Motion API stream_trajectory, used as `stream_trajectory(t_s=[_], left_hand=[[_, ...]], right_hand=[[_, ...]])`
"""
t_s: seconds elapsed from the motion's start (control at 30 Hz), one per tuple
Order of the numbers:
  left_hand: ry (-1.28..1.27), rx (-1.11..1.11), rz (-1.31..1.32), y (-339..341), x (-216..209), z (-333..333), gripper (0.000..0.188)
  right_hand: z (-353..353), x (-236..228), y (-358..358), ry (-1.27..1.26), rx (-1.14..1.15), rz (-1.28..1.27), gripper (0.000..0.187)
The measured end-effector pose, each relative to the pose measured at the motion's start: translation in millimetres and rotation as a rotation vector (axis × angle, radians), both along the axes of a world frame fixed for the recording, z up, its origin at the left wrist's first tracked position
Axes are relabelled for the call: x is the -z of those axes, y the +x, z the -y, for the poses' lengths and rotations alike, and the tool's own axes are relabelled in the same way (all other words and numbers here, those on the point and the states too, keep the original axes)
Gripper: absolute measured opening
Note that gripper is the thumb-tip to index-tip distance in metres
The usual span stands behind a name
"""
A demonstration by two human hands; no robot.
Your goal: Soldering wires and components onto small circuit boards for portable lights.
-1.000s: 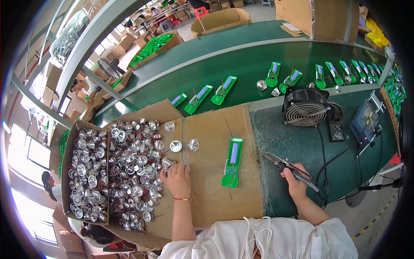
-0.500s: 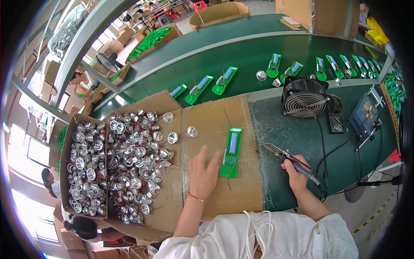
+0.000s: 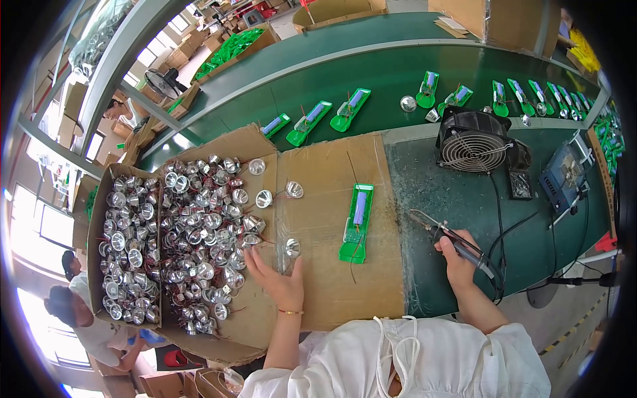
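Note:
My left hand [image 3: 279, 284] is open, fingers spread, at the right edge of a heap of silver reflector cups [image 3: 206, 233] with thin red wires. One loose reflector cup [image 3: 292, 247] lies on the cardboard by its fingertips; whether they touch is unclear. In my right hand [image 3: 459, 260] is a soldering iron [image 3: 468, 249], its thin metal tip pointing left above the green mat. Between the hands lies a green plastic casing [image 3: 349, 249] holding a blue cylindrical battery [image 3: 360, 207], a small circuit board [image 3: 355, 236] and thin wires.
A black fan [image 3: 472, 140] with a metal guard stands at the right, near a blue soldering station [image 3: 563, 178]. Beyond a metal rail, green casings [image 3: 310, 124] with batteries line the green belt. The cups fill a divided cardboard box [image 3: 161, 255]. Other people are at the left.
My left hand has moved left, away from the green casing to the reflector heap. A loose reflector cup now shows beside it. My right hand still holds the iron in nearly the same place.

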State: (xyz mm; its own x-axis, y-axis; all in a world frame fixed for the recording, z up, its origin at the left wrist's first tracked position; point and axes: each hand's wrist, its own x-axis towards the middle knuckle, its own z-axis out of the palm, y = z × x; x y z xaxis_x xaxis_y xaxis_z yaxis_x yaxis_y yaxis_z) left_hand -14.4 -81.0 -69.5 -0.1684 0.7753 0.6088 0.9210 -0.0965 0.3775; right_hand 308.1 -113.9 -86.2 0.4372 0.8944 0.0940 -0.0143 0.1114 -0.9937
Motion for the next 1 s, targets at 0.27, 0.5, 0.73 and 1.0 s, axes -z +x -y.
stream_trajectory(t_s=[0.27, 0.5, 0.73, 1.0], left_hand=[[-0.047, 0.122, -0.284, 4, 2, -12, 0.038], [-0.051, 0.382, -0.396, 19, -12, -22, 0.037], [-0.327, 0.297, -0.026, 3, -5, 4, 0.038], [-0.260, 0.534, -0.157, 23, -6, -12, 0.025]], right_hand=[[0, -1, -3, -0.011, 0.004, -0.001, 0.015], [0, 1, -3, 0.019, 0.003, -0.010, 0.016], [2, 2, -2, 0.020, -0.007, -0.068, 0.017], [2, 0, -3, 0.026, -0.012, -0.059, 0.015]])
